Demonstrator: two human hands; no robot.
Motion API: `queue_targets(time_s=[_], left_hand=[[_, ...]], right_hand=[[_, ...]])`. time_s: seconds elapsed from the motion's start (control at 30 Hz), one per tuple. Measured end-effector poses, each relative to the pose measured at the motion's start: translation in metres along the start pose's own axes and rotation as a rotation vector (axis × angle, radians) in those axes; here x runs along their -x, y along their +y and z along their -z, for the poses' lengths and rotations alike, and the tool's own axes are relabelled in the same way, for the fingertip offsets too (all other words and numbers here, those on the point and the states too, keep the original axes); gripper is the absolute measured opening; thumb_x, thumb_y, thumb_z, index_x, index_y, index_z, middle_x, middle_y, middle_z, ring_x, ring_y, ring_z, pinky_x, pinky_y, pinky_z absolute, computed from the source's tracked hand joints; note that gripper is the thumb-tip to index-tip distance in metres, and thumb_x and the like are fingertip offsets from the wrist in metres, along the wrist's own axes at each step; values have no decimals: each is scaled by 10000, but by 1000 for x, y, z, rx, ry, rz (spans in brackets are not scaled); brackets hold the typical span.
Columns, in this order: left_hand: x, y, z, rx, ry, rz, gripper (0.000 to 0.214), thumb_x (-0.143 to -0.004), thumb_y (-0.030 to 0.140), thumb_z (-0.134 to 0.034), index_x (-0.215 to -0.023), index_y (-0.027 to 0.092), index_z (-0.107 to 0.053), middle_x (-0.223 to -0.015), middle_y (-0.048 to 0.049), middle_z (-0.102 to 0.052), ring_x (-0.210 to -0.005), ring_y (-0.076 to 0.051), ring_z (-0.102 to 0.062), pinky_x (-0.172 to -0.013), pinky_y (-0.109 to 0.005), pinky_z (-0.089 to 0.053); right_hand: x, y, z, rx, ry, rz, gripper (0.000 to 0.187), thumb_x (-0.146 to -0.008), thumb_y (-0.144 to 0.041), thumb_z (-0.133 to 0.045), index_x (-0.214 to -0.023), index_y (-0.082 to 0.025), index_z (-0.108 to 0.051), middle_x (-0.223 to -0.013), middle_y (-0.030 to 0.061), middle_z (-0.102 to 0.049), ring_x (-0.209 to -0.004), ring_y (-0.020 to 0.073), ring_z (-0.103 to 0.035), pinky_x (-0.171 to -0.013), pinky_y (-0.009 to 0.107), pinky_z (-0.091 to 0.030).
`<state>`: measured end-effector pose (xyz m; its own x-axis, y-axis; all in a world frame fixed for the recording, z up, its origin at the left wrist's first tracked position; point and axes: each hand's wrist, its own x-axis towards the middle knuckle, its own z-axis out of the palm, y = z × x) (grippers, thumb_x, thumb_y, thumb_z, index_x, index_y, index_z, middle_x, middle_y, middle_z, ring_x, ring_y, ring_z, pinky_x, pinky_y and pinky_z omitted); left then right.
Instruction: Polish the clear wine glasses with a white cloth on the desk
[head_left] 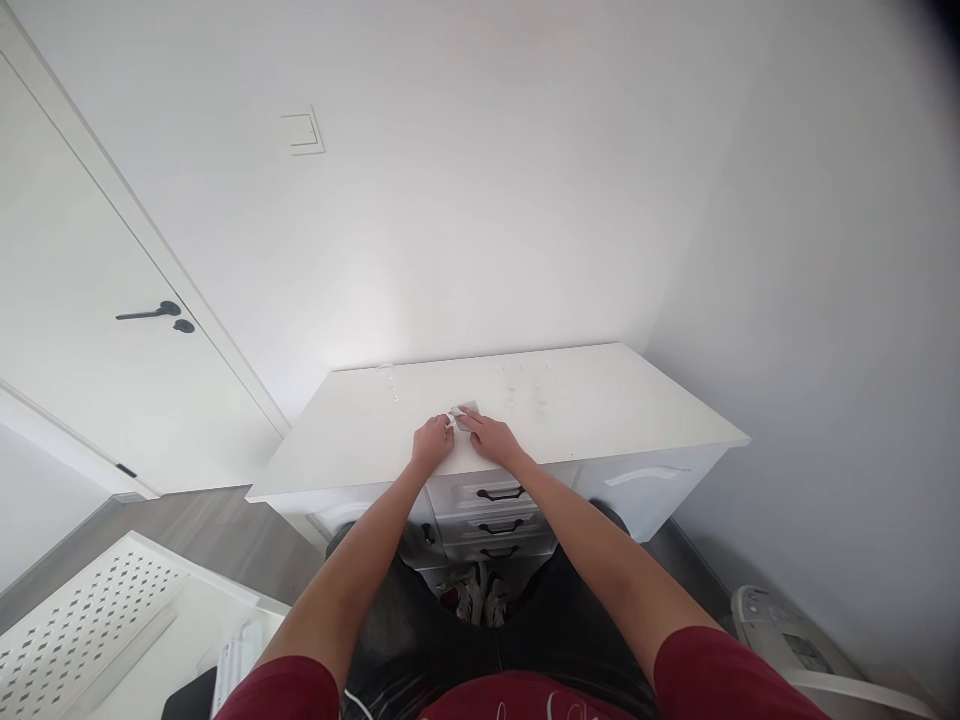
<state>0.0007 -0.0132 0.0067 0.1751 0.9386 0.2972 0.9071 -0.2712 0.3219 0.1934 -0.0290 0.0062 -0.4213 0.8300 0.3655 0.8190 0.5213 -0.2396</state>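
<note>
On the white cabinet top (600, 410), my left hand (433, 443) is closed with curled fingers around something I cannot make out, possibly clear. My right hand (491, 438) meets it from the other side, its fingers pressing on a small light grey cloth (471, 409). A whitish edge shows between the fingertips of both hands. Behind my left hand is a clear glass (391, 385), very faint against the white top. Two more clear glasses (512, 380) appear farther back on the right, also hard to see.
The cabinet has drawers with dark handles (501, 493) just in front of my legs. A white wall (487, 200) rises behind it. At left is a door with a dark handle (150, 312). A white perforated panel (82, 620) and a pale appliance (795, 640) flank me.
</note>
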Motion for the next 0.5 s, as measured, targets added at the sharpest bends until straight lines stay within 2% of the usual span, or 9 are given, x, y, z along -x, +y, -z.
queue_targets(time_s=[0.13,0.3,0.43,0.5], left_hand=[[0,2,1,-24,-1,-4,168,-953,256,-461,-1024,218,-609,-1039,-79,-681,-982,-214,-626,-762,-306,-438],[-1,3,1,-39,-27,9,173,-955,264,-447,-992,210,-608,-982,-74,-684,-912,-211,-631,-732,-303,-426],[-2,3,3,-45,-48,11,189,-956,261,-429,-1013,210,-601,-967,-73,-684,-875,-207,-630,-729,-303,-423],[-2,3,3,-36,-53,11,188,-953,256,-428,-1018,207,-598,-967,-75,-682,-873,-206,-628,-728,-301,-424]], right_hand=[[0,-2,3,27,30,-134,657,-903,-159,-364,-1536,-328,-320,-1615,-21,-290,-1117,202,-625,-815,313,-564],[0,-2,4,5,-2,-24,630,-900,-170,-378,-1504,-351,-376,-1605,-56,-308,-1118,188,-625,-814,292,-559],[0,-1,4,22,50,-181,639,-906,-170,-371,-1532,-292,-342,-1609,3,-306,-1082,201,-641,-814,304,-559],[0,-1,5,5,21,-128,643,-907,-171,-379,-1533,-310,-339,-1607,-7,-311,-1114,201,-630,-847,308,-555]])
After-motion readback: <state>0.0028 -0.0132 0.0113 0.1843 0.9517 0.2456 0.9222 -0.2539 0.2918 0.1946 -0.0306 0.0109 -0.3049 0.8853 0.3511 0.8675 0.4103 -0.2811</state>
